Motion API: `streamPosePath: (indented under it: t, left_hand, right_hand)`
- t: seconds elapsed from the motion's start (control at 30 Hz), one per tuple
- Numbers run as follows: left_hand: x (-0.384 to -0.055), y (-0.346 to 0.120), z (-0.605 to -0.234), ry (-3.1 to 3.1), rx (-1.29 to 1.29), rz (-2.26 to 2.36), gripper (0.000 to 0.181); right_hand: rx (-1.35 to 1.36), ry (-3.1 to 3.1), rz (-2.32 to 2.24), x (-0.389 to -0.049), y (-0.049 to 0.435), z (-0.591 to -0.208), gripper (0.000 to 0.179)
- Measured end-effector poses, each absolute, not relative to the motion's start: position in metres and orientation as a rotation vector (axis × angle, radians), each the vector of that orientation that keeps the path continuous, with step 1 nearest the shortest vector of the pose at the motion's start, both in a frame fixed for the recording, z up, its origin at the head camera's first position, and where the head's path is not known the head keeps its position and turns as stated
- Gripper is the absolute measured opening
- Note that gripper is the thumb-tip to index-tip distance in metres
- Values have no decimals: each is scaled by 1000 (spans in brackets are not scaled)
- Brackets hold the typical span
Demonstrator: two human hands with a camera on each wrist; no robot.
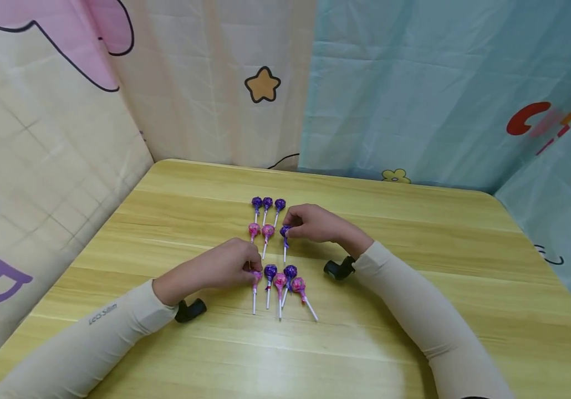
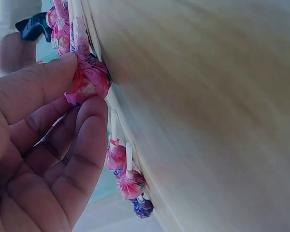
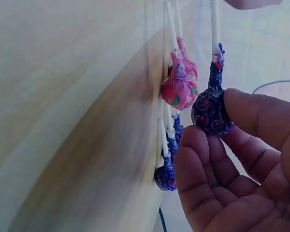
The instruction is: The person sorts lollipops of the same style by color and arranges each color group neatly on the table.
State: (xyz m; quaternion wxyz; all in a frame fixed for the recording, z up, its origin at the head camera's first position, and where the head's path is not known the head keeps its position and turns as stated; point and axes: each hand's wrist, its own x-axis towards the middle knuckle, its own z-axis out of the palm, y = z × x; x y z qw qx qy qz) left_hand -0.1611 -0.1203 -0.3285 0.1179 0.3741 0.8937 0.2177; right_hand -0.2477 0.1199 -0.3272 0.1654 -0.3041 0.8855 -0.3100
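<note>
Smooth, pale sleeves (image 1: 116,321) with black wrist fittings (image 1: 190,310) extended over the tabletop (image 1: 215,354) from its near edge. Nearest that edge lay four loose lollipops (image 1: 279,280), two pink and two purple, their round heads in glossy, crinkled wrappers twisted around slim white sticks. Just left of them, the left hand (image 1: 228,263) pinched a pink lollipop (image 2: 89,79) by its wrapped head between thumb and curled fingers. Farther in, the right hand (image 1: 310,223) pinched a purple lollipop (image 3: 212,112) the same way, its stick pointing toward the near edge; I could not tell whether it touched the tabletop. Left of it lay two pink lollipops (image 1: 268,231), and beyond those, toward the far edge and left of its middle, three purple lollipops (image 1: 268,202). Yellowish wood grain streaked the surface up to rounded far corners. Behind hung creased fabric curtains (image 1: 390,83), cream and blue, printed with an orange star (image 1: 263,86).
</note>
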Motion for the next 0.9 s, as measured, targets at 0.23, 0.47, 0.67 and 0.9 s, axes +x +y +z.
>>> streamPosePath:
  t: [0.23, 0.47, 0.67, 0.9]
  left_hand:
    - [-159, -118, -324, 2616, 1112, 644, 9]
    - [-158, -116, -324, 2616, 1096, 639, 10]
    - [-158, -115, -326, 2614, 1101, 642, 9]
    - [-157, -113, -325, 2613, 1085, 642, 9]
  right_hand:
    - [-778, 2563, -899, -265, 113, -331, 7]
    - [-662, 2541, -973, -281, 118, -329, 9]
    - [-579, 2534, -1026, -295, 126, -332, 13]
    - [-496, 2529, -1048, -307, 131, -342, 15]
